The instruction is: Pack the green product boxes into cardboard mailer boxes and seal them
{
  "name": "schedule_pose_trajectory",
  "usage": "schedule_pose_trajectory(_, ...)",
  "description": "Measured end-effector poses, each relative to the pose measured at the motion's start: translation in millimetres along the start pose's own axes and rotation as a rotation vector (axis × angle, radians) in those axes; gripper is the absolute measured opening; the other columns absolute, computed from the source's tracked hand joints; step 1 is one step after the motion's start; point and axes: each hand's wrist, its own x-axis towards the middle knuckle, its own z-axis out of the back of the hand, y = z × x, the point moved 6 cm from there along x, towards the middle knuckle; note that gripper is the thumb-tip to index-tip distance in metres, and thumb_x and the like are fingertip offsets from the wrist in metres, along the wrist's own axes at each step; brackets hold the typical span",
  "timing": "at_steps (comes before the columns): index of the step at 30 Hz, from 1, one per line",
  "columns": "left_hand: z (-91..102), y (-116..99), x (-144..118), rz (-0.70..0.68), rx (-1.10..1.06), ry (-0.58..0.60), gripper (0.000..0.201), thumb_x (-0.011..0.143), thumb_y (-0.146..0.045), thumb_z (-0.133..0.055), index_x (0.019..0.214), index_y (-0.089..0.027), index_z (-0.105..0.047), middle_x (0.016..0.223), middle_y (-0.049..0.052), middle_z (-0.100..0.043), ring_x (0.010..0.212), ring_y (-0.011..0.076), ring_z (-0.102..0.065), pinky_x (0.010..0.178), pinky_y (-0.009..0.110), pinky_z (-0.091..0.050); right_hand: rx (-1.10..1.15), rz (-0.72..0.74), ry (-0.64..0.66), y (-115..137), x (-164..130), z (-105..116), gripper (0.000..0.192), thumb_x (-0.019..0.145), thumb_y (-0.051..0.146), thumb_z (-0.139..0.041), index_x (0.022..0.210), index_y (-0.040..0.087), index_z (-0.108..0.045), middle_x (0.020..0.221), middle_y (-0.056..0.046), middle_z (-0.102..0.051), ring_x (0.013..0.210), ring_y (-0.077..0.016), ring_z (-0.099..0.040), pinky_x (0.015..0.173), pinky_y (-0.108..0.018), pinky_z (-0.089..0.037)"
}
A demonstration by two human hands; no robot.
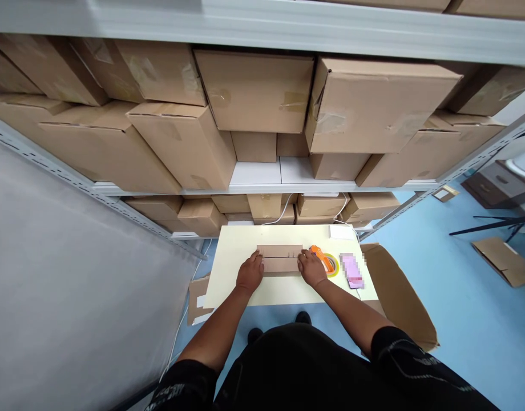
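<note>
Two hands, left hand (250, 272) and right hand (310, 267), hold opposite ends of one cardboard box (281, 265) midway along the surface (232, 288); one orange tape dispenser (320, 256) and one blurred pink item (350, 269) lie rightward.

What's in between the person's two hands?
A brown cardboard box lies between the left hand and the right hand, both touching its ends, as the head view shows.

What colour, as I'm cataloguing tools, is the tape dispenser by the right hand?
The tape dispenser is orange; head view.
</note>
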Motion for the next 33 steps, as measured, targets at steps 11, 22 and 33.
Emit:
schedule_pose_trajectory(11,3.7,3,2,0.048,-0.113,-0.010,0.030,0.101,-0.024,-0.047,0.124,-0.022,-0.065,0.144,0.012,-0.058,0.120,0.0266,-0.067,0.105,0.042,-0.057,0.117,-0.409,-0.058,-96,-40,-15,0.032,0.094,0.037,-0.055,0.116,0.018,-0.069,0.111,-0.014,-0.069,0.110,-0.0297,-0.059,0.095,-0.042,-0.046)
schedule_pose_trajectory(22,2.5,-2,1,0.127,-0.080,0.041,0.029,0.103,-0.023,-0.046,0.127,-0.019,-0.063,0.147,0.013,-0.055,0.118,0.0255,-0.068,0.104,0.042,-0.058,0.038,-0.457,0.118,-110,-31,-37,0.018,0.084,0.027,-0.063,0.097,0.022,-0.075,0.094,-0.015,-0.072,0.117,-0.0368,-0.059,0.093,-0.051,-0.043)
schedule_pose_trajectory(33,-1.6,0,-3,0.111,-0.148,0.003,0.028,0.102,-0.022,-0.047,0.125,-0.020,-0.063,0.145,0.012,-0.054,0.112,0.0245,-0.070,0.098,0.042,-0.060,0.998,-0.561,-0.231,-121,-21,42,0.031,0.081,0.052,-0.053,0.069,0.024,-0.051,0.064,0.001,-0.055,0.065,-0.0186,-0.050,0.059,-0.028,-0.040)
